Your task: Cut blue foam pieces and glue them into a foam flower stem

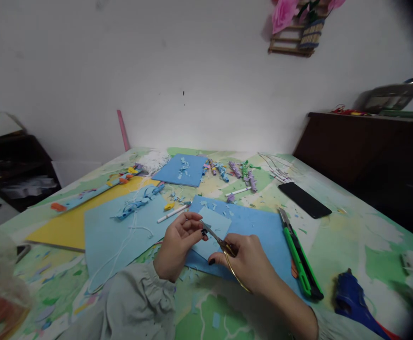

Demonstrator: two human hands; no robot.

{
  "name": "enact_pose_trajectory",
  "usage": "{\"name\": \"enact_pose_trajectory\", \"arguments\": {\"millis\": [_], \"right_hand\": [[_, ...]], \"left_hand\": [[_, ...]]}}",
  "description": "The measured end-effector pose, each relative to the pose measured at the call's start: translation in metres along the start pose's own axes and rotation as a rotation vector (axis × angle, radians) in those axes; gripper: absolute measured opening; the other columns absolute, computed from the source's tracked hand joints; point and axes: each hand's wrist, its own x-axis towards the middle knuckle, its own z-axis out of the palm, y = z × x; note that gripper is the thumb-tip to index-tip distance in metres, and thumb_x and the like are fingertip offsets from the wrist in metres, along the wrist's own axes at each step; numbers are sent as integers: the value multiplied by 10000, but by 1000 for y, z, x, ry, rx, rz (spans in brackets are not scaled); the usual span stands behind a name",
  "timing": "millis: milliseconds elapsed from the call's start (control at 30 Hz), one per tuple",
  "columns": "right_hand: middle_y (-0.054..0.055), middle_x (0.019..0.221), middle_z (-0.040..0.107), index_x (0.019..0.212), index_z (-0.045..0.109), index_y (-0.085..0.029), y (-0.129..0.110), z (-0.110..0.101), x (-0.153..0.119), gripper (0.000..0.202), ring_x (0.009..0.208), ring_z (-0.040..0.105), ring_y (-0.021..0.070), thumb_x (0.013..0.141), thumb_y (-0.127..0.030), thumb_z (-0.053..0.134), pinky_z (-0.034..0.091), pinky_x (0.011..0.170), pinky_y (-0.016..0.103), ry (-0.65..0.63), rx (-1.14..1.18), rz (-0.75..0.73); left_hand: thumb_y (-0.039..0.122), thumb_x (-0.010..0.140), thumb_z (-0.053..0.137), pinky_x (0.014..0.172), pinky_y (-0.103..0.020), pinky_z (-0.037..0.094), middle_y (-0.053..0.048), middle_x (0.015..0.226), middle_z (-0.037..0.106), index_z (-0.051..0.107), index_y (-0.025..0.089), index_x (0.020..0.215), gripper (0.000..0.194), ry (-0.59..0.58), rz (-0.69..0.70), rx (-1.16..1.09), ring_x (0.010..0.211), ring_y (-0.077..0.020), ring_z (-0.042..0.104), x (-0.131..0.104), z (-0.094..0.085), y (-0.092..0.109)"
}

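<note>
Gold-handled scissors [224, 245] are gripped in my right hand [251, 259], their blades pointing up and left. My left hand [180, 241] is closed in a pinch at the blade tips; whatever lies between its fingers is too small to make out. Below both hands, a light blue sheet [215, 222] lies on a darker blue sheet [259, 224], with small blue scraps on them. A white stick [174, 213] lies just beyond my left hand. Left of it, a curled blue cut-out strip [139, 202] and white string [112, 257] rest on another light blue sheet [98, 231].
A green box cutter [300, 259], a black phone [305, 199] and a blue glue gun [351, 297] lie to the right. At the back are a blue sheet [181, 170], purple rolled pieces [252, 181] and white shreds [153, 161]. A yellow sheet [57, 229] lies left.
</note>
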Motion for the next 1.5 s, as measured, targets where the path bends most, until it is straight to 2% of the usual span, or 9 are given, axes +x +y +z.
{"name": "enact_pose_trajectory", "arguments": {"millis": [933, 1500], "right_hand": [[-61, 450, 372, 503, 491, -147, 2, 0, 1, 439, 492, 272, 71, 666, -510, 675, 182, 449, 197, -2, 30, 36], [-68, 444, 357, 502, 488, -149, 3, -3, 2, 450, 494, 262, 73, 670, -526, 669, 177, 448, 201, -19, -6, 19]], "left_hand": [[186, 613, 732, 624, -236, 462, 22, 689, 597, 528, 135, 879, 338, 36, 46, 53, 616, -112, 584, 2, -3, 4], [151, 627, 718, 632, -232, 465, 16, 699, 605, 543, 142, 890, 316, 62, 105, 73, 631, -102, 566, 7, -9, -1]]}}
